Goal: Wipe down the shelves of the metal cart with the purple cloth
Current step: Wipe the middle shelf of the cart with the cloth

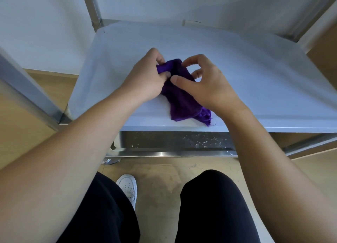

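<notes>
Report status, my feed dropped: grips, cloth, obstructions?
Both on cloth: left grip holds far end, right grip pinches beside. It trails to shelf front edge. Below, droplets on lower shelf.

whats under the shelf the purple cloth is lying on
A lower steel shelf speckled with droplets; only its front strip shows, the rest is covered by the white shelf above.

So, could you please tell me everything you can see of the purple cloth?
The purple cloth is deep purple, soft-looking fabric with frayed threads at its near corner. It is bunched and folded, its lower end lying on the pale shelf near the front edge. The left hand grips its upper end; the right hand pinches it beside that, thumb on the fabric.
</notes>
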`<action>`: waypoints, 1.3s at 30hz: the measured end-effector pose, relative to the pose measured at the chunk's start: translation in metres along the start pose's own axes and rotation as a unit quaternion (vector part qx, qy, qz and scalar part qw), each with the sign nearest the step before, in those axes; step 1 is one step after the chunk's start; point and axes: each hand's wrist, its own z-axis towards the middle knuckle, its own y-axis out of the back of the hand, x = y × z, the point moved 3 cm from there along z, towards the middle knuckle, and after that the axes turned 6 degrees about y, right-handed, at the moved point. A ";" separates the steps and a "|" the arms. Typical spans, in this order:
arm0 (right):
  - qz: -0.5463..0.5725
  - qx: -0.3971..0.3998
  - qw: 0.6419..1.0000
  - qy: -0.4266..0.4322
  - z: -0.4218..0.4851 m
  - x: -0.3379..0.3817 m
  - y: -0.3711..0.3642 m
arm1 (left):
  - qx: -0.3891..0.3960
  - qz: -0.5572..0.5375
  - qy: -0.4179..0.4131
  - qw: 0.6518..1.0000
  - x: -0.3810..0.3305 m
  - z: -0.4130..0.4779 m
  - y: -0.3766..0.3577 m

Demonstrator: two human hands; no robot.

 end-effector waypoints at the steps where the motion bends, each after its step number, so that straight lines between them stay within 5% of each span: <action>1: -0.005 0.003 1.000 0.015 -0.001 0.000 0.000 | -0.012 0.020 -0.014 1.000 -0.002 -0.001 0.000; 11: -0.276 0.024 0.956 0.092 -0.024 0.004 -0.013 | -0.068 0.055 -0.042 0.995 -0.008 0.004 0.002; 14: -0.338 -0.027 0.930 0.139 -0.024 0.005 -0.016 | -0.075 0.019 -0.033 0.996 -0.012 0.001 0.006; 19: -0.195 -0.060 0.977 0.066 -0.005 -0.001 -0.002 | -0.066 -0.101 -0.014 0.993 -0.019 -0.006 0.012; 24: 0.005 -0.058 0.997 -0.050 0.015 -0.019 0.023 | -0.062 0.044 -0.103 0.992 -0.016 -0.002 0.005; 30: 0.285 -0.029 0.955 -0.082 0.017 -0.021 0.025 | 0.040 0.089 -0.106 0.990 -0.014 0.005 -0.020; 35: 0.376 -0.036 0.924 -0.063 0.021 -0.014 0.028 | 0.106 -0.043 -0.089 0.989 -0.020 0.003 -0.025; 39: 0.359 -0.033 0.925 -0.120 0.022 -0.025 0.026 | 0.080 -0.096 -0.059 0.990 -0.018 0.007 -0.019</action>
